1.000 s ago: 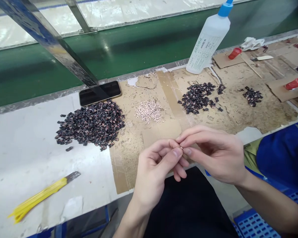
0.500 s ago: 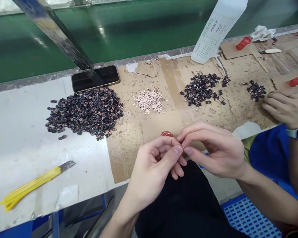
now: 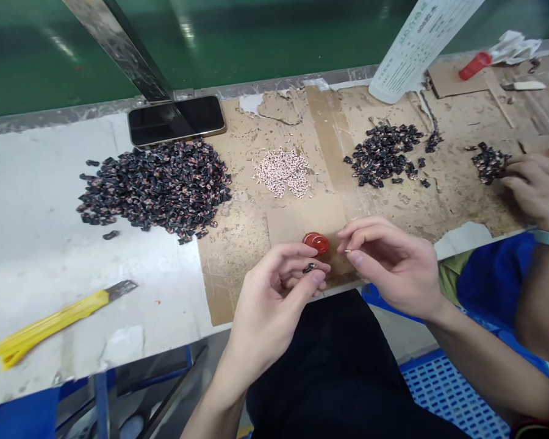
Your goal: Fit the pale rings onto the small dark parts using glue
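Left hand point(image 3: 274, 299) now apart from right hand point(image 3: 396, 268) with indistinct tiny piece point(image 3: 348, 250).

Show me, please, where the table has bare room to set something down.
Widest: white surface left of the big black pile, beyond the yellow knife. Smaller: cardboard between the right hand and the middle black pile. Crowded: around the red cup by the left hand.

Between one and two o'clock, I can read "608胶水" on the label point(image 3: 418, 46) of the bottle point(image 3: 387, 93). Its green characters point(image 3: 410, 24) and small print are too blurred for me.
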Demonstrator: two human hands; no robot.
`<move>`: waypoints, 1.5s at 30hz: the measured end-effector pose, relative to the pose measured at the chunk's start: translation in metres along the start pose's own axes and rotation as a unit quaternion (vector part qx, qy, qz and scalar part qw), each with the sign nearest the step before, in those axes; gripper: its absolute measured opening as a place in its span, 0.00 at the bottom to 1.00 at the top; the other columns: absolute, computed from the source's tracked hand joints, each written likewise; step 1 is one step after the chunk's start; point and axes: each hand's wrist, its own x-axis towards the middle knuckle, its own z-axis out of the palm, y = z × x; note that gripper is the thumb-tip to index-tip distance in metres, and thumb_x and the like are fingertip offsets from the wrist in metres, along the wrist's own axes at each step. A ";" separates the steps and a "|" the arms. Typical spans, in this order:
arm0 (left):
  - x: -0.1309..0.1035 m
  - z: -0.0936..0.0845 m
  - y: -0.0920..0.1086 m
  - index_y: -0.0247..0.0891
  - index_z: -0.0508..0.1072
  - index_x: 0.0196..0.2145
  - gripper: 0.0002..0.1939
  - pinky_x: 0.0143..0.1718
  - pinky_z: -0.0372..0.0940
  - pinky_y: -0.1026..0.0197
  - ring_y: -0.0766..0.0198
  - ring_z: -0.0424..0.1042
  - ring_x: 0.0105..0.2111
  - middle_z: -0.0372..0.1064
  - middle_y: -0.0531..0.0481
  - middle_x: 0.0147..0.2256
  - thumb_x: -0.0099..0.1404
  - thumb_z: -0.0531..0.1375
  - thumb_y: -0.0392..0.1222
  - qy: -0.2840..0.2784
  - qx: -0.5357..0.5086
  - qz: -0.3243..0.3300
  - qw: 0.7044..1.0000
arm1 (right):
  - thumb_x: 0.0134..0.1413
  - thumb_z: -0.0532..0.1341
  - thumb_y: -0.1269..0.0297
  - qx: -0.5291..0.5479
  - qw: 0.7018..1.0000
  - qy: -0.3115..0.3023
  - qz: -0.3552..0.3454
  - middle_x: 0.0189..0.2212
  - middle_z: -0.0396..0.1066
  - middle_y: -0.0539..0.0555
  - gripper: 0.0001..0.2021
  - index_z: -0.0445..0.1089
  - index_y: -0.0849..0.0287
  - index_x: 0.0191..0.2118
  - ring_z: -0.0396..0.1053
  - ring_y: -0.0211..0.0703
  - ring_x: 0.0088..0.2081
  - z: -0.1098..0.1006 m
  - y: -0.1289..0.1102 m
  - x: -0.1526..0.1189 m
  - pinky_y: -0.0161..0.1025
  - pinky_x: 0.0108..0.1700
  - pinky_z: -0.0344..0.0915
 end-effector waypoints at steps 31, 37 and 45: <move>0.002 -0.015 -0.031 0.42 0.78 0.42 0.04 0.41 0.73 0.64 0.64 0.79 0.36 0.80 0.53 0.38 0.69 0.64 0.37 0.160 0.258 0.137 0.943 | 0.58 0.66 0.75 -0.230 0.972 -0.013 -0.053 0.48 0.75 0.56 0.08 0.75 0.54 0.40 0.77 0.49 0.47 0.007 0.007 0.006 0.49 0.52 0.75; 0.002 -0.015 -0.031 0.42 0.78 0.42 0.04 0.41 0.74 0.62 0.63 0.80 0.36 0.81 0.52 0.38 0.68 0.65 0.37 0.162 0.249 0.136 0.945 | 0.59 0.66 0.74 -0.235 0.970 -0.017 -0.056 0.49 0.75 0.57 0.08 0.74 0.53 0.40 0.77 0.50 0.48 0.007 0.010 0.006 0.51 0.52 0.75; -0.001 -0.013 -0.030 0.44 0.81 0.41 0.06 0.41 0.75 0.63 0.64 0.80 0.36 0.82 0.53 0.38 0.66 0.68 0.38 0.192 0.191 0.120 0.955 | 0.58 0.66 0.74 -0.222 0.973 -0.014 -0.056 0.47 0.76 0.57 0.08 0.76 0.53 0.40 0.76 0.49 0.48 0.007 0.007 0.007 0.49 0.52 0.74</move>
